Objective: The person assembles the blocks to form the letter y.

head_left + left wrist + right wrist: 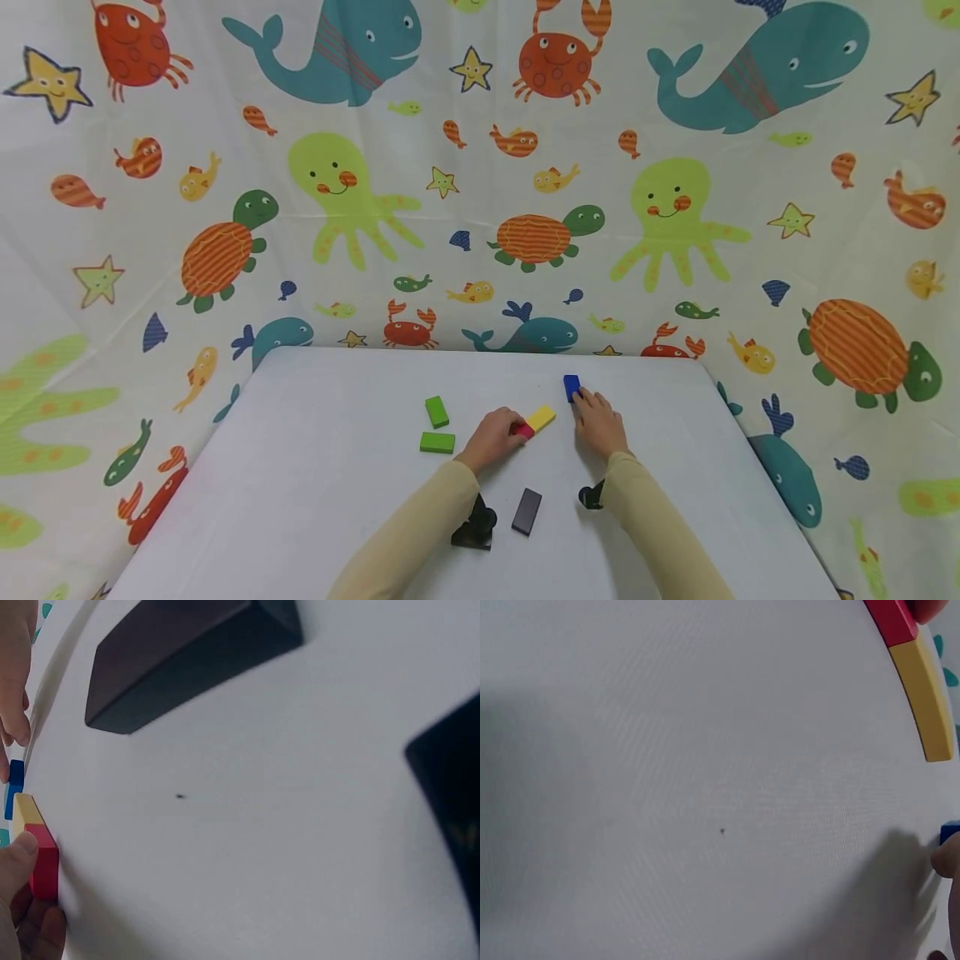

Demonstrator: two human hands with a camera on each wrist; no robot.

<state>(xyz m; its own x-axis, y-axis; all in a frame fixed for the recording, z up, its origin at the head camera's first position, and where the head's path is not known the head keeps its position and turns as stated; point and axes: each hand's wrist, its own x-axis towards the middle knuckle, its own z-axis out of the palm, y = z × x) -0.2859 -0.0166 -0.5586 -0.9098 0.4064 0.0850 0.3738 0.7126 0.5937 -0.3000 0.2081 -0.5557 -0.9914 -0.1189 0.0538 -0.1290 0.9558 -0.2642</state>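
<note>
My left hand (492, 437) pinches a red block (522, 430) between thumb and fingers. End to end with the red block lies a yellow block (541, 418), the two forming one slanting line, as the left wrist view also shows for the red block (45, 859) and yellow block (28, 812). Farther back and to the right, my right hand (600, 423) grips the near end of a blue block (572, 387) with thumb and fingertips. In the right wrist view only a corner of the blue block (949, 830) shows beside the thumb.
Two green blocks (437, 442) lie left of my left hand on the white table (300, 467). A dark grey block (527, 512) lies between my forearms. Black devices (474, 525) sit at both wrists. A patterned sea-animal cloth (450, 208) hangs behind the table.
</note>
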